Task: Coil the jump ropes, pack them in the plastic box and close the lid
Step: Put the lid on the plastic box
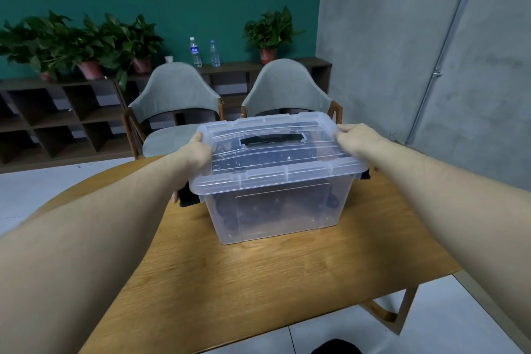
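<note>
Plastic box (275, 210), clear, standing on the wooden table (258, 282) with its lid (275, 149) on and dark jump ropes (230, 218) inside. Left hand (195, 158) and right hand (356, 141) grip opposite lid edges, fingers curled over the rim. One bottle (195, 52) behind has a blue label, writing unreadable.

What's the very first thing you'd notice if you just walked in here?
You'd first see the clear plastic box in the middle of the wooden table, with dark jump ropes showing through its walls. The left hand and right hand grip opposite ends of its lid, which has a black handle on top. Behind stand two grey chairs.
</note>
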